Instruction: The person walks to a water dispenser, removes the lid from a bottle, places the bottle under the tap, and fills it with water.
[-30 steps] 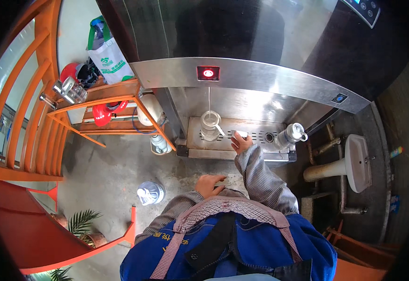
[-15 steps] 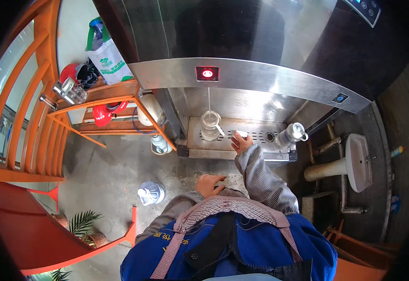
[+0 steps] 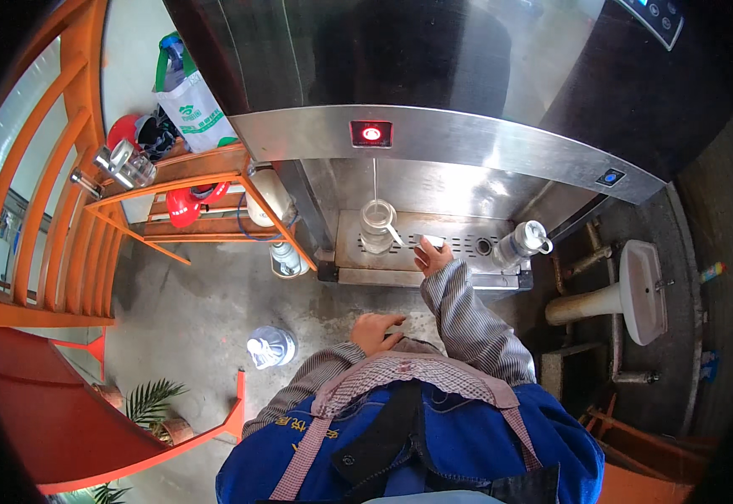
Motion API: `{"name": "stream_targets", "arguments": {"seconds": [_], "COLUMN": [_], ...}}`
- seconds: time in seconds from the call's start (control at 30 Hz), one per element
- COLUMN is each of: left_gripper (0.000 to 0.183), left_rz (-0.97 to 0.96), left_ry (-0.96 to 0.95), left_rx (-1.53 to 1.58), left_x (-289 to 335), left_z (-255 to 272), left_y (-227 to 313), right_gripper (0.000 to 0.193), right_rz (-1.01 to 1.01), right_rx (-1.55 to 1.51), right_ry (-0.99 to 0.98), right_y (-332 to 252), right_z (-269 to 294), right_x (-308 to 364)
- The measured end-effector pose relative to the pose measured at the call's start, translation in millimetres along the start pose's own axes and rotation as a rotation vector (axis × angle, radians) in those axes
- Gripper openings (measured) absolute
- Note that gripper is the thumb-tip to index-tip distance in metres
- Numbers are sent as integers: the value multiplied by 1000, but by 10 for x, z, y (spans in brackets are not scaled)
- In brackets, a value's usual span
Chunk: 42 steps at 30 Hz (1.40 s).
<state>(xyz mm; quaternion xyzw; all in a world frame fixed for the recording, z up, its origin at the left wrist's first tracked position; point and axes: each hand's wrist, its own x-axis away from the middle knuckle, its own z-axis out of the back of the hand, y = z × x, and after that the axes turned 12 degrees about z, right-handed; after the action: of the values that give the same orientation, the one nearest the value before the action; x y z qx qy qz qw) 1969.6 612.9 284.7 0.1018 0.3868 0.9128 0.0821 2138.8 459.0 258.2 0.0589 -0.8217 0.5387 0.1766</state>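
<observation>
Under the left spout of the steel water dispenser (image 3: 299,133), a clear bottle (image 3: 376,238) stands uncapped on the drip tray (image 3: 417,259), with a thin stream of water running down into it. A pale strap hangs at the bottle's right side. My right hand (image 3: 432,255) is just right of this bottle, over the tray's front, its fingers closed on a white bottle cap (image 3: 434,241). My left hand (image 3: 374,332) is held in front of my body, touching no bottle, its fingers loosely stretched to the right. A second clear bottle (image 3: 514,247), capped in white, stands at the tray's right end.
A red-lit button (image 3: 371,133) is above the left spout, a blue-lit one (image 3: 610,176) at the right. An orange shelf (image 3: 173,178) at left bears jars, red helmets and a bag. A large plastic bottle (image 3: 272,346) stands on the floor. A sink (image 3: 642,290) is at right.
</observation>
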Motion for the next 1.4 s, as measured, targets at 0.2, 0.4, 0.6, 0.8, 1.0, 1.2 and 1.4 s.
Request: {"name": "stream_targets", "arguments": {"seconds": [0.2, 0.4, 0.6, 0.8, 1.0, 1.2, 1.4], "left_gripper": [37, 37, 38, 38, 39, 40, 40], "left_rz": [-4, -12, -8, -7, -14, 0, 17], "left_ry": [-12, 7, -7, -18, -18, -57, -64], "left_rx": [2, -21, -18, -13, -33, -7, -23], "left_x": [-6, -11, -22, -36, -39, -47, -33], "left_z": [16, 29, 42, 51, 36, 45, 53], "left_y": [8, 21, 15, 17, -24, -22, -7], "right_gripper": [33, 31, 31, 37, 38, 38, 34], "right_rz": [-3, -9, -13, 2, 0, -10, -2], "right_rx": [-11, -6, 5, 24, 22, 31, 35], "right_ry": [0, -6, -14, -13, 2, -6, -37], "right_y": [54, 40, -15, -65, -97, -59, -55], "right_z": [27, 31, -8, -23, -59, -18, -17], "right_x": [-43, -57, -18, 15, 56, 4, 26]}}
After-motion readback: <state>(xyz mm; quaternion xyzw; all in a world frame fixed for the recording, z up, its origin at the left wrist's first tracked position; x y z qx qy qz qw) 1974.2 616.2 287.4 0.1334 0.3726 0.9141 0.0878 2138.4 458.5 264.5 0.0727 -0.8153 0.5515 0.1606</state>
